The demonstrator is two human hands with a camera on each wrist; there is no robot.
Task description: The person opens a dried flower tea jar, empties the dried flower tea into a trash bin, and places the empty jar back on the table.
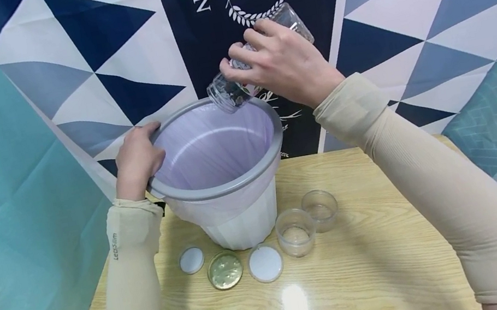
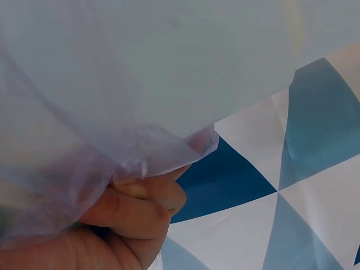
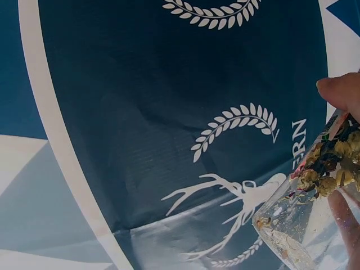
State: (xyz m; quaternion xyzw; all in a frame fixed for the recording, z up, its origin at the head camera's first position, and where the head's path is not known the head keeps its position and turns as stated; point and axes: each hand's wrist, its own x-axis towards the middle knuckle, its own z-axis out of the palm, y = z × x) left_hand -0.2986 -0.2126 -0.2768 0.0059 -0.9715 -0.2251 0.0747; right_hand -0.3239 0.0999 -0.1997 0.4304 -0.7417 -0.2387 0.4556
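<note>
My right hand (image 1: 279,61) grips a clear jar (image 1: 292,22), tilted with its open mouth low over the far right of the bin's rim. Dried flowers (image 3: 332,163) lie inside the jar in the right wrist view, with small crumbs near its base. With my left hand (image 1: 136,158) I hold the left side of a white trash bin (image 1: 241,228). A thin purple bin liner (image 1: 212,145) covers its inside and folds over the grey rim. Curled fingers (image 2: 135,214) sit against the liner's loose edge in the left wrist view. The bin's bottom is hidden.
On the wooden table (image 1: 350,281), in front of the bin, lie a small white lid (image 1: 191,260), a gold lid (image 1: 225,270) and a larger white lid (image 1: 265,264). Two clear round containers (image 1: 296,232) stand at the bin's right. A patterned cloth (image 1: 123,11) hangs behind.
</note>
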